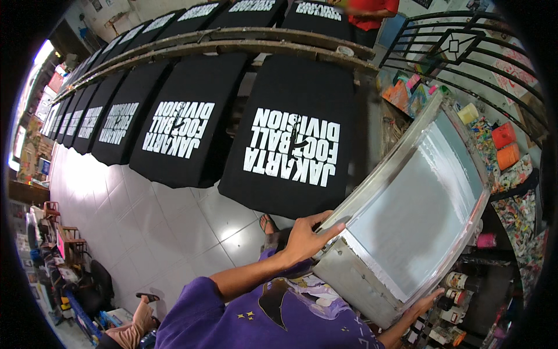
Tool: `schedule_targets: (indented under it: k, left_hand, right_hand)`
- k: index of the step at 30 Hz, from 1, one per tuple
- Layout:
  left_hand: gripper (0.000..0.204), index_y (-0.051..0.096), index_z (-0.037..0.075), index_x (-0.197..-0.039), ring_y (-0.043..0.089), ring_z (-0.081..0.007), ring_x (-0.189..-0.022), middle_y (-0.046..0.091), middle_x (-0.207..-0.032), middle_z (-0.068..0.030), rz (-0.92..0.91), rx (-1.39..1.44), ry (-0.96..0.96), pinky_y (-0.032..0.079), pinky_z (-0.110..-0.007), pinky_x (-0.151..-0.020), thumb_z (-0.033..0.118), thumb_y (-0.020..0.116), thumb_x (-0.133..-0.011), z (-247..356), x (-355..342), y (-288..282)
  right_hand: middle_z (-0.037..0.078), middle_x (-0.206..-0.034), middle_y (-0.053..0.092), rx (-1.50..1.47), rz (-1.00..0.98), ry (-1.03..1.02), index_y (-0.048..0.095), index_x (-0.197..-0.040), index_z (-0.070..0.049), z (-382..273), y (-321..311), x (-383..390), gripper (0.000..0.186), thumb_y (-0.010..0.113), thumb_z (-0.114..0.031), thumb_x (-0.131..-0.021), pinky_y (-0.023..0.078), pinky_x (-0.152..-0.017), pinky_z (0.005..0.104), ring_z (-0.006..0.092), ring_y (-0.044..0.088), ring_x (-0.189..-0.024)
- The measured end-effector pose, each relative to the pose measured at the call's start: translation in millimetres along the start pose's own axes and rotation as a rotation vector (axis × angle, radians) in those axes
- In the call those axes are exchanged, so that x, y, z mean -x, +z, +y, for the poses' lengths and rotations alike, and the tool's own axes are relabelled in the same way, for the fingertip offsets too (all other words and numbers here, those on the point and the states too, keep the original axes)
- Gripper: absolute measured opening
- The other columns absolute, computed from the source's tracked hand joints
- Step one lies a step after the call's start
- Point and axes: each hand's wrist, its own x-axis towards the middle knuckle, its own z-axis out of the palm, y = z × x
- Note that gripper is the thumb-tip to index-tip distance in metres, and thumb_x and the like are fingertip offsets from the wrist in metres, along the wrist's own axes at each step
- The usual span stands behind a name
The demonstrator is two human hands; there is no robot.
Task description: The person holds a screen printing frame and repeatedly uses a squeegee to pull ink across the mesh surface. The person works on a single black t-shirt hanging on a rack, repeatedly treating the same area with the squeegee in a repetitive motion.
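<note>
A large screen-printing frame, with a pale grey mesh and white ink along its edges, is tilted in front of me on the right. My left hand grips its near left edge, the thumb lying over the rim. Low at the near right corner, my right hand holds the frame from its outer side, its fingers partly hidden. Just beyond the frame lies a black T-shirt bearing white block lettering, spread flat on a printing board. A similar printed black shirt lies to its left.
More printed shirts run leftward along metal rails, with another row behind. A person in red stands at the far side. Ink jars crowd the lower right, beside an ink-splattered surface. Black metal railings rise at far right.
</note>
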Motion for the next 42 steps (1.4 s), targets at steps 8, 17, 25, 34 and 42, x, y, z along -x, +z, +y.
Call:
schedule_targets:
  k: [8,17,25,34,42]
  left_hand:
    - [0.059,0.067,-0.004,-0.127,0.068,-0.0158,-0.102,0.075,-0.112,-0.0159,0.086,-0.084,-0.106,0.052,-0.03,-0.091,0.043,0.074,-0.091,31.6,32.9,10.8]
    - [0.05,0.069,0.0,-0.127,0.068,-0.0174,-0.103,0.075,-0.112,-0.0146,0.255,-0.088,-0.019,0.051,-0.032,-0.092,0.039,0.07,-0.095,8.0,68.2,39.7]
    - [0.05,0.071,0.001,-0.124,0.069,-0.0137,-0.096,0.076,-0.106,-0.0117,0.334,-0.046,-0.066,0.051,-0.028,-0.088,0.04,0.074,-0.092,-0.3,89.8,59.0]
    - [0.051,0.072,0.002,-0.123,0.069,-0.0128,-0.089,0.077,-0.1,-0.0116,0.362,-0.087,-0.077,0.053,-0.027,-0.083,0.043,0.072,-0.093,-3.9,87.7,65.6]
    - [0.054,0.071,0.002,-0.125,0.068,-0.0128,-0.093,0.076,-0.103,-0.0131,0.361,-0.083,-0.062,0.052,-0.028,-0.085,0.045,0.071,-0.093,-15.2,90.2,61.3]
  right_hand:
    - [0.028,-0.159,0.034,-0.105,0.008,-0.02,0.036,-0.151,0.01,-9.2,14.1,-18.0,0.103,0.037,-0.077,-0.096,0.03,-0.118,0.0426,0.0378,0.038,-0.144]
    - [0.028,-0.153,0.041,-0.07,-0.083,-0.117,0.041,-0.148,0.011,19.3,19.0,-76.5,0.102,0.04,-0.077,-0.095,0.035,-0.114,0.0441,0.0381,0.044,-0.139]
    - [0.03,-0.157,0.033,-0.053,-0.166,-0.088,0.038,-0.153,0.004,25.6,14.5,-92.1,0.098,0.037,-0.076,-0.096,0.027,-0.118,0.0565,0.0416,0.031,-0.148]
    - [0.027,-0.164,0.021,-0.076,-0.186,-0.148,0.026,-0.16,-0.005,45.5,18.3,-118.5,0.087,0.031,-0.068,-0.101,0.021,-0.122,0.0553,0.0428,0.022,-0.151]
    - [0.029,-0.152,0.041,-0.038,-0.159,-0.252,0.036,-0.151,0.009,91.0,34.4,-158.2,0.096,0.032,-0.073,-0.1,0.04,-0.112,0.0462,0.0395,0.048,-0.136]
